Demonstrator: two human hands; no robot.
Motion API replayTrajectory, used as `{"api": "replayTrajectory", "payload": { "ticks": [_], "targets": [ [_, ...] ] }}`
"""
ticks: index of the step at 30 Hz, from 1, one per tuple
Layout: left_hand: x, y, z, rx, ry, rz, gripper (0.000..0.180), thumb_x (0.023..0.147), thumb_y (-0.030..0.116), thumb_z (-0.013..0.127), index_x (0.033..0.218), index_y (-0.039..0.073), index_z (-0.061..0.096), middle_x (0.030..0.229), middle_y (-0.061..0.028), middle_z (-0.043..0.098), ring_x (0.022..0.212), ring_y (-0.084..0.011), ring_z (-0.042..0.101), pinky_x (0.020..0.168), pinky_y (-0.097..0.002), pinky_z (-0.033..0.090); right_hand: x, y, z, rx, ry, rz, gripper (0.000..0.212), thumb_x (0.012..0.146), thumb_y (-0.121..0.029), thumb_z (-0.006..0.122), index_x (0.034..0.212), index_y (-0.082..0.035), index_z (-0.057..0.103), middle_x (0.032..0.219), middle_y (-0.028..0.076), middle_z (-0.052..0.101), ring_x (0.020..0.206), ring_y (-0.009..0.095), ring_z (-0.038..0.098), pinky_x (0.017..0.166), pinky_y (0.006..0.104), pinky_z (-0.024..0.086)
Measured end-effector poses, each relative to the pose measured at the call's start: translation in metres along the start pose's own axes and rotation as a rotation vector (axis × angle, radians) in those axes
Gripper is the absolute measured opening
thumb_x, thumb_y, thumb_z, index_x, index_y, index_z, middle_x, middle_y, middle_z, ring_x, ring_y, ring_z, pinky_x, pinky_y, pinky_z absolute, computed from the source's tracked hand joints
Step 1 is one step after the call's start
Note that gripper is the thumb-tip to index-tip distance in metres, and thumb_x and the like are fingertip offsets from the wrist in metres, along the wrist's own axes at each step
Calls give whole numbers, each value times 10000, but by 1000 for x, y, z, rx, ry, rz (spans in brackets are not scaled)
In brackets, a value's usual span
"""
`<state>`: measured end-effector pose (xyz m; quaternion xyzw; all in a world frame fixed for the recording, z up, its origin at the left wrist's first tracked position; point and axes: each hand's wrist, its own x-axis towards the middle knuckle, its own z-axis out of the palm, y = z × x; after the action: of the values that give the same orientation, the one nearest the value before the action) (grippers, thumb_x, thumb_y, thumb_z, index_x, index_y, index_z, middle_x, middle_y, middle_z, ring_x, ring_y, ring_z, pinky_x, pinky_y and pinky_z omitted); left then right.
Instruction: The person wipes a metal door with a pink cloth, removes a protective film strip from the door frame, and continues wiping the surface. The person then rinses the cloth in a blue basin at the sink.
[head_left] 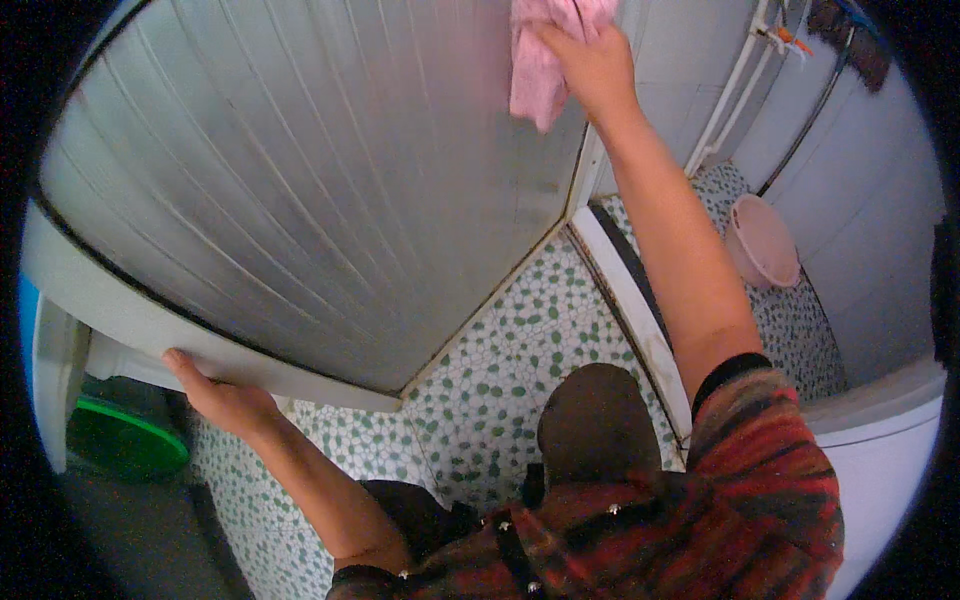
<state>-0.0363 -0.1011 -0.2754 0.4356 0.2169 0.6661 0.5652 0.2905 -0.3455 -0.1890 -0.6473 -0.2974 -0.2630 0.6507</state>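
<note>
Right hand (597, 72), far side: fingers closed around soft pink cloth (538, 92) by ribbed grey panel (330, 190). Left hand (228, 400), near left, touches white rail (135, 308); finger spread hidden, can't tell.

one head-worn fisheye looks down, close in, on left hand (228, 402) and right hand (597, 70)

- Right arm (675, 230) reaches far forward, nearly straight.
- Right hand (600, 75) is closed in a grip, thumb (556, 40) pointing left, other fingers mostly hidden.
- Left arm (320, 495) slants forward and outward to the left, reaching less far.
- Left hand (230, 402) has one digit (182, 366) stretched forward and left, the others hidden.
</note>
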Motion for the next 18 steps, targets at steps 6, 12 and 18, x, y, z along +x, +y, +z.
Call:
{"api": "replayTrajectory", "payload": {
  "ticks": [6,12,18],
  "targets": [
    [0,0,8,45,84,15,609,890,434,480,1252,-52,410,1263,-127,447,1134,-226,421,1002,-326,272,-16,40,41,-578,220,-777,354,750,-127,639,1082,-41,553,1076,130,568,998,238,536,829,383,426],
    [5,-8,12,99,110,52,663,892,455,466,1287,-67,363,1307,-144,405,1173,-234,388,1019,-325,246,-92,125,62,-381,263,-330,370,721,-180,607,1064,-54,551,1129,167,503,1088,374,415,938,457,312],
    [5,-12,14,234,135,142,687,894,488,440,1262,-90,391,1293,-165,423,1149,-234,416,996,-312,276,-213,200,93,-423,305,347,417,738,-104,590,1103,66,483,1118,243,510,1038,375,488,895,409,377]
  ]
}}
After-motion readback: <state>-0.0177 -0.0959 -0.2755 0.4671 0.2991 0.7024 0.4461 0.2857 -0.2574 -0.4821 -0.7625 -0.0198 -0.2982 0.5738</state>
